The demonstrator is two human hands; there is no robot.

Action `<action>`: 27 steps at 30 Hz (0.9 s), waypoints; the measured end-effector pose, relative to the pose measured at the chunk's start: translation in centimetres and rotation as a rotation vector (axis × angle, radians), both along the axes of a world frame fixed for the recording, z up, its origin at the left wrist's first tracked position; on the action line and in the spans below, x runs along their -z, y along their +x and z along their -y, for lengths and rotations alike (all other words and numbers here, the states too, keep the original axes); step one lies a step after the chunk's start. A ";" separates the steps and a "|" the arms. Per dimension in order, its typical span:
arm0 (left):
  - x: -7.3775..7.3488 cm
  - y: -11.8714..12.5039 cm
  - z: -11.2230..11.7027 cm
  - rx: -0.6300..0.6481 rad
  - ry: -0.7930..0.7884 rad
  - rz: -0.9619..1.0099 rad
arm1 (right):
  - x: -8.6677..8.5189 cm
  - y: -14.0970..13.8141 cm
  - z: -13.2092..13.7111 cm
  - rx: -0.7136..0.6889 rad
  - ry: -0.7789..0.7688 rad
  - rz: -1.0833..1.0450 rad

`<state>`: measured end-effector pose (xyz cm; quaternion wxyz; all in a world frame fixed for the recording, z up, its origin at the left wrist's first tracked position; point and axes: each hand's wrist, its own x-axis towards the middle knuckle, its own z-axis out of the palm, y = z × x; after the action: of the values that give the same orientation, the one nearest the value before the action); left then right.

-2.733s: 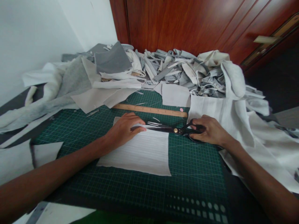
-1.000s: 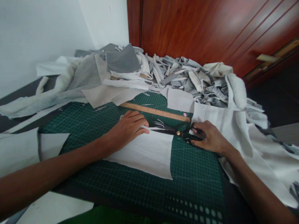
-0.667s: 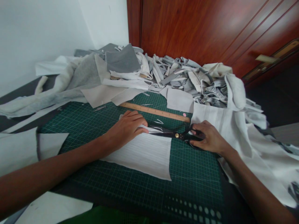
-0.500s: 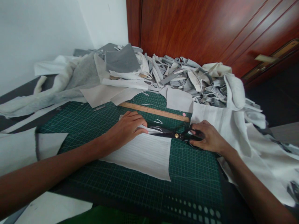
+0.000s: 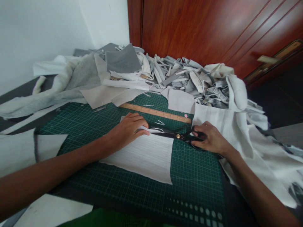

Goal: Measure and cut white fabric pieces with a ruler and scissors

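Observation:
My left hand [image 5: 132, 124] pinches the upper edge of a white ribbed fabric piece [image 5: 146, 156], lifting that edge a little between thumb and fingers. In my right hand [image 5: 208, 137] are black scissors [image 5: 178, 136], fingers through the handles. Their blades point left along the fabric's upper edge, the tips close to my left fingertips. Part of the blades is covered by the fabric edge. The fabric lies on a green gridded cutting mat [image 5: 194, 176]. Just beyond the blades are thin white trimmings [image 5: 161, 122].
A wooden ruler [image 5: 153, 112] lies across the mat behind my hands. Heaps of grey and white fabric scraps [image 5: 175, 72] line the back, before a brown door [image 5: 201, 28]. White cloth [image 5: 246, 138] spreads at the right, and more pieces [image 5: 16, 151] lie at the left.
Both hands stay in nearly the same place. The scissor blades look slightly closer together along the fabric edge; the view has shifted a touch.

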<state>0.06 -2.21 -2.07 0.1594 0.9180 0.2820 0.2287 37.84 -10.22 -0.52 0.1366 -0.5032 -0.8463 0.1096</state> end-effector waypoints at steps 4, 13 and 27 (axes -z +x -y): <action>0.3 -0.1 -0.1 0.015 0.005 0.032 | -0.2 0.0 0.0 0.011 -0.019 0.002; 0.4 -0.1 -0.1 0.003 -0.011 0.056 | -0.5 -0.1 0.0 -0.004 -0.024 0.010; 0.5 -0.1 -0.2 -0.007 -0.032 0.046 | -0.9 -0.2 0.0 -0.005 -0.039 0.020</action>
<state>-0.03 -2.05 -2.59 0.1799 0.9088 0.2849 0.2459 37.66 -10.17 0.42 0.1180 -0.5046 -0.8466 0.1213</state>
